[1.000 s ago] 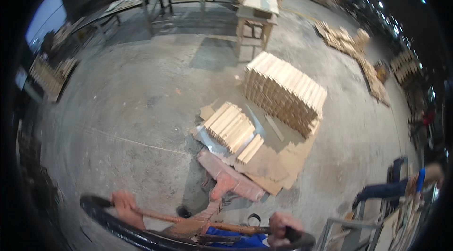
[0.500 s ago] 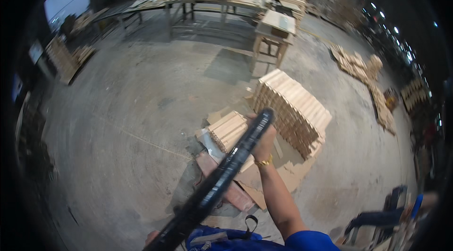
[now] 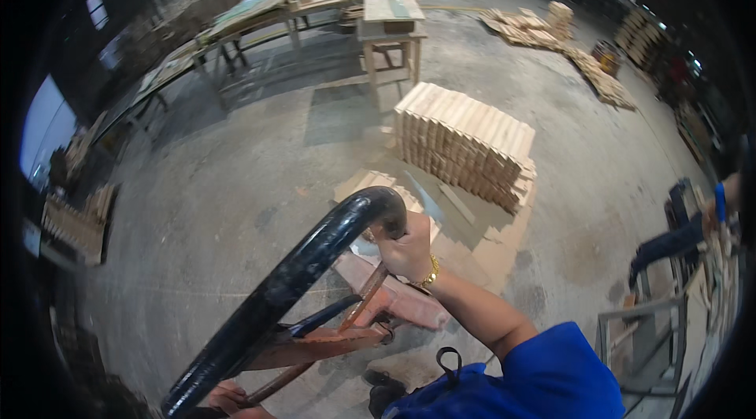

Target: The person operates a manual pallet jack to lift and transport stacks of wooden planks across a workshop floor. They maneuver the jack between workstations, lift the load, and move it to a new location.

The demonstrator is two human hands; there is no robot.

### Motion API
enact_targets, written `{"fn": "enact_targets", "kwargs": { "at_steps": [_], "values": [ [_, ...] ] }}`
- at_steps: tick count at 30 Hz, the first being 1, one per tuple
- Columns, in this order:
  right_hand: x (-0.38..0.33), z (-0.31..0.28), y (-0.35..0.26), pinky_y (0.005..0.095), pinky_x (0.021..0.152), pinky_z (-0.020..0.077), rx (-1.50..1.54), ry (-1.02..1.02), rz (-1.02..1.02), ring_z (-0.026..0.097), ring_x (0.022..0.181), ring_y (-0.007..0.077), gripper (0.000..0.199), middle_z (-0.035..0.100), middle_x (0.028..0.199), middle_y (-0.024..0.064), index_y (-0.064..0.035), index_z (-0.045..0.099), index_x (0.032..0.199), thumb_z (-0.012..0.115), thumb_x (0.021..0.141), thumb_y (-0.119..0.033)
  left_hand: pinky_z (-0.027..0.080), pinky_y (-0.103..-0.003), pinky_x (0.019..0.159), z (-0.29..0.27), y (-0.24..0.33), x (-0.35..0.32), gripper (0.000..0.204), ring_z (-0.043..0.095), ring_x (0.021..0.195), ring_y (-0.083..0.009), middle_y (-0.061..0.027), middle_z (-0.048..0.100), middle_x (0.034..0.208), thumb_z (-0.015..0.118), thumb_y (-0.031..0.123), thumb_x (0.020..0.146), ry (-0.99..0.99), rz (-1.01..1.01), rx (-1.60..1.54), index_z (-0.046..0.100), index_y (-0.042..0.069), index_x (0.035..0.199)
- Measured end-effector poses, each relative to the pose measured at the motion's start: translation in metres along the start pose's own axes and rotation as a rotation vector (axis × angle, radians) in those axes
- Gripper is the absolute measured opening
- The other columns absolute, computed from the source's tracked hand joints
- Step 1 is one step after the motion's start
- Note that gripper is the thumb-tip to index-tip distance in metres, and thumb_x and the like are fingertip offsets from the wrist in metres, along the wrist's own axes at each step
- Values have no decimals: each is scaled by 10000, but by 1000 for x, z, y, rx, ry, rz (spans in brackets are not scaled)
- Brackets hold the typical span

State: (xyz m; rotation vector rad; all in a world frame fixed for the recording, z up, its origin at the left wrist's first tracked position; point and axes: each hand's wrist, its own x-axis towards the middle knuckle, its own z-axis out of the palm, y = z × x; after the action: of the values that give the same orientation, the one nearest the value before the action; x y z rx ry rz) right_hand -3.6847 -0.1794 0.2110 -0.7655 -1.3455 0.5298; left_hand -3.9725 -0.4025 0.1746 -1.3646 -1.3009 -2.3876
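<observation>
Your right hand (image 3: 405,246) is clenched around the top of the black looped handle (image 3: 299,285) of a pallet jack, just below the centre of the frame. The loop sweeps down toward the lower left, where your left hand (image 3: 228,397) touches its lower end at the bottom edge; you cannot tell how firmly it grips there. The jack's rust-red tiller (image 3: 346,324) runs under the loop. Beyond your right hand, a low pile of wooden boards (image 3: 386,187) lies on the concrete floor (image 3: 236,183), with a taller stack of planks (image 3: 465,139) just behind it, right of centre.
</observation>
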Motion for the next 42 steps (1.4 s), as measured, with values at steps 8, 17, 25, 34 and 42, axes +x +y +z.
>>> {"fn": "enact_targets", "kwargs": {
  "at_steps": [8,17,25,34,42],
  "values": [
    [13,92,18,275,419,346,-340,292,9,413,420,125,80,453,491,73,-20,608,781,639,750,-87,245,-232,444,2,-150,138,327,327,465,-88,0,321,499,488,143,836,-110,-244,21,315,102,562],
    [42,162,70,284,609,440,-315,552,-31,566,669,136,147,630,766,76,13,603,928,576,818,-79,361,-215,483,71,-295,250,128,453,554,-85,-26,485,605,467,7,786,-442,-213,-183,491,45,667],
    [84,223,84,166,404,307,-212,758,42,392,482,27,48,453,652,-17,5,491,840,519,839,-35,316,-213,454,181,-389,336,231,399,497,-50,28,448,546,538,46,818,-698,-217,-103,453,43,604],
    [127,262,134,165,419,262,-526,984,10,363,474,28,199,402,554,-27,45,527,1006,488,856,-79,273,-237,414,356,-506,358,303,366,465,-41,42,376,487,573,59,779,-841,-280,-420,407,51,526],
    [98,267,233,186,398,245,-847,1213,43,336,452,13,199,490,650,-21,35,595,971,499,848,-89,313,-294,408,418,-587,325,224,387,425,-125,-49,399,472,611,84,750,-1068,-214,-567,471,6,593]
  ]
}}
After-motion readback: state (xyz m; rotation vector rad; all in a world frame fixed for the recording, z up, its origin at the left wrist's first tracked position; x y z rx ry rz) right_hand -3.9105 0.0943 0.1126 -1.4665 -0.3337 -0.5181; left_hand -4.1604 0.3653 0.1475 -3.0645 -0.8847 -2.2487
